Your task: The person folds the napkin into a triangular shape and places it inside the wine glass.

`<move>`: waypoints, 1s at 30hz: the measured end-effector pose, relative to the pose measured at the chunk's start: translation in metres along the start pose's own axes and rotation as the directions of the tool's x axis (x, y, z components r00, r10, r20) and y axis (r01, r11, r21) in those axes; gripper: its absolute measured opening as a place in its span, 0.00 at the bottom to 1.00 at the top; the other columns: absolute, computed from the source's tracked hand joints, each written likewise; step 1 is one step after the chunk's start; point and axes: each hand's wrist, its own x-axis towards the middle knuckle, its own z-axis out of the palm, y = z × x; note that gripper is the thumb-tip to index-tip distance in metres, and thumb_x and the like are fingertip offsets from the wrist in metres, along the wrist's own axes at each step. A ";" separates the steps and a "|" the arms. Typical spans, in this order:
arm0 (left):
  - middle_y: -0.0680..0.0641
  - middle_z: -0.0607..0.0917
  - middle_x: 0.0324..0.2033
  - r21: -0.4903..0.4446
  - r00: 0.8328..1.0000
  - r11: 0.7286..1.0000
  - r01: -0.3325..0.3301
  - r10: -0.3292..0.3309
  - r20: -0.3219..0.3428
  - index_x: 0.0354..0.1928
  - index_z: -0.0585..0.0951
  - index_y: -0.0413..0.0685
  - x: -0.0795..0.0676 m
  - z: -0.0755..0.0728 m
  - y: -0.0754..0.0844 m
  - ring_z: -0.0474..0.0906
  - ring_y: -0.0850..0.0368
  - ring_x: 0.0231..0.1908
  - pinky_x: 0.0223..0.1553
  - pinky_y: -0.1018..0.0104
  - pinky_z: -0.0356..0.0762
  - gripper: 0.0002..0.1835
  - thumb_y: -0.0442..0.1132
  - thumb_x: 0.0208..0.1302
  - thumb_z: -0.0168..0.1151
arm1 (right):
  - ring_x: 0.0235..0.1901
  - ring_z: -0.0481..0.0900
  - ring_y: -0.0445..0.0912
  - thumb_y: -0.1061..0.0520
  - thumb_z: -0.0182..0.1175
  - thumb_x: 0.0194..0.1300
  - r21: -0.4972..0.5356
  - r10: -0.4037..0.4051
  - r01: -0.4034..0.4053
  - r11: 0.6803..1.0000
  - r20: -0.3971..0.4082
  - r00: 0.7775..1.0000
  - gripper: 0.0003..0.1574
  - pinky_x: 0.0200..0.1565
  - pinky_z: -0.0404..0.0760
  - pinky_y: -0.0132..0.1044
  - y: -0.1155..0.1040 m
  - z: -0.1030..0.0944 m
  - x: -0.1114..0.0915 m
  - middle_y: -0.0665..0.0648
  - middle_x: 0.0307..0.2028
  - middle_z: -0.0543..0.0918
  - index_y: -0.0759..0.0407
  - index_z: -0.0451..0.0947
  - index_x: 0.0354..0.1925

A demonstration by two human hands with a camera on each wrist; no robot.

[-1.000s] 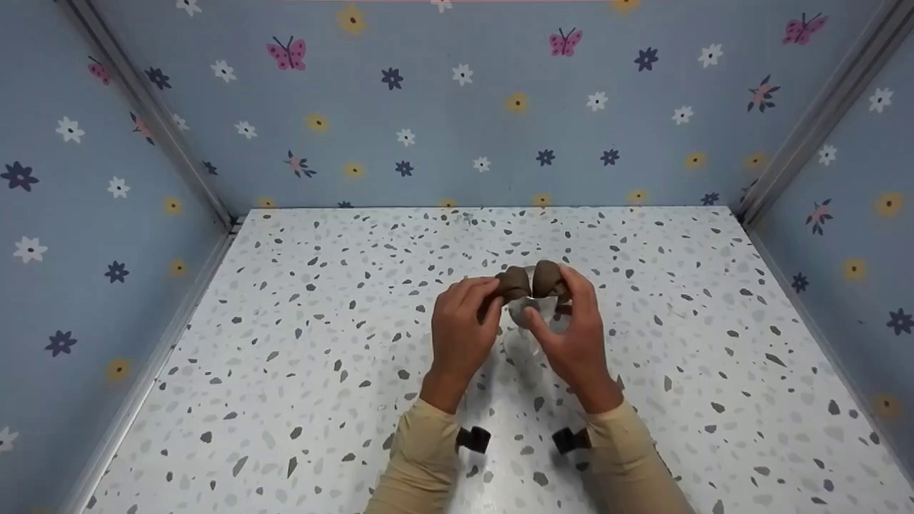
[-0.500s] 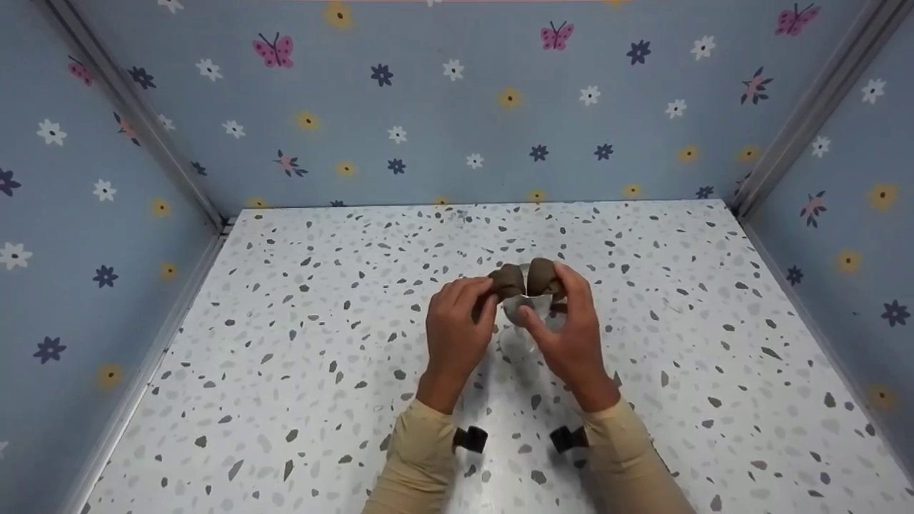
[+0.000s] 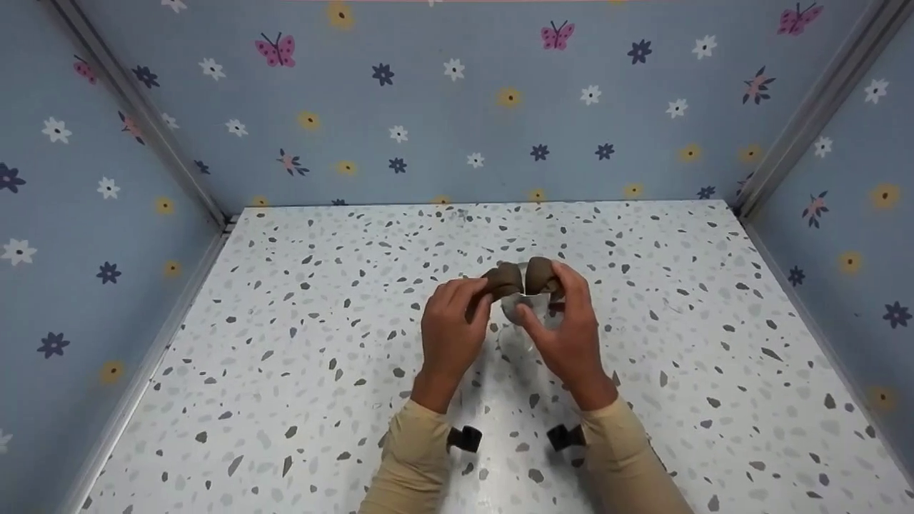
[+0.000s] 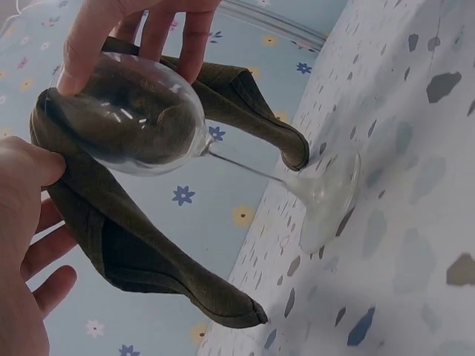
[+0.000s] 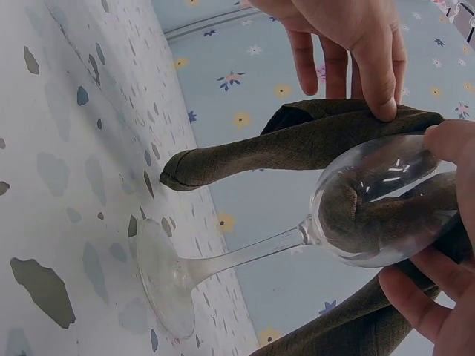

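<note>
A clear wine glass [image 3: 530, 305] stands on its foot on the table, tilt hard to judge. Stuffed into its bowl is a dark brown cloth napkin [image 3: 505, 278], whose two ends hang over opposite sides of the rim, as the left wrist view shows. My left hand [image 3: 451, 330] pinches the napkin's left part near the rim, thumb in front and fingers behind. My right hand [image 3: 571, 334] grips the bowl, thumb on the near side by the rim, fingers round the far right side against the napkin. Stem and foot [image 5: 171, 274] show clearly in the right wrist view.
The speckled white table [image 3: 285, 400] runs back to a blue wall [image 3: 428, 93] patterned with flowers and butterflies. Side walls with metal corner posts [image 3: 143, 107] enclose it left and right. Small black cameras [image 3: 465, 438] sit at both wrists.
My left hand and the napkin's left part have shifted slightly left. The right hand keeps its grip on the glass. The head view has moved a little.
</note>
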 end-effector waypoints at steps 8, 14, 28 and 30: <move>0.49 0.85 0.41 -0.035 0.999 0.999 0.038 -0.038 0.004 0.46 0.86 0.46 -0.005 -0.006 -0.009 0.80 0.54 0.45 0.49 0.58 0.77 0.10 0.43 0.72 0.63 | 0.44 0.75 0.48 0.56 0.73 0.61 -0.015 -0.001 0.001 1.000 -0.006 1.000 0.47 0.40 0.79 0.42 0.001 -0.002 0.001 0.59 0.65 0.71 0.62 0.62 0.72; 0.50 0.85 0.40 -0.007 0.999 0.999 0.032 -0.032 -0.016 0.43 0.86 0.47 -0.008 -0.012 -0.015 0.80 0.54 0.44 0.48 0.58 0.78 0.09 0.42 0.72 0.61 | 0.42 0.77 0.51 0.54 0.71 0.63 -0.070 -0.014 0.015 0.997 0.015 1.000 0.46 0.40 0.80 0.46 -0.006 -0.004 0.002 0.61 0.66 0.70 0.64 0.61 0.72; 0.49 0.84 0.40 0.068 0.999 0.997 0.024 -0.027 0.046 0.42 0.86 0.47 0.002 -0.029 -0.030 0.80 0.55 0.44 0.48 0.60 0.78 0.08 0.42 0.72 0.60 | 0.44 0.79 0.56 0.53 0.67 0.65 -0.121 0.021 -0.014 0.992 0.054 0.998 0.41 0.40 0.80 0.50 -0.010 -0.015 0.004 0.62 0.67 0.69 0.62 0.65 0.71; 0.49 0.84 0.40 0.090 0.997 0.995 0.038 -0.043 0.058 0.42 0.86 0.47 0.002 -0.033 -0.034 0.80 0.55 0.44 0.48 0.60 0.78 0.08 0.42 0.72 0.61 | 0.43 0.79 0.56 0.53 0.67 0.65 -0.115 0.025 -0.018 0.993 0.059 0.998 0.41 0.40 0.81 0.51 -0.011 -0.014 0.005 0.62 0.67 0.69 0.62 0.65 0.71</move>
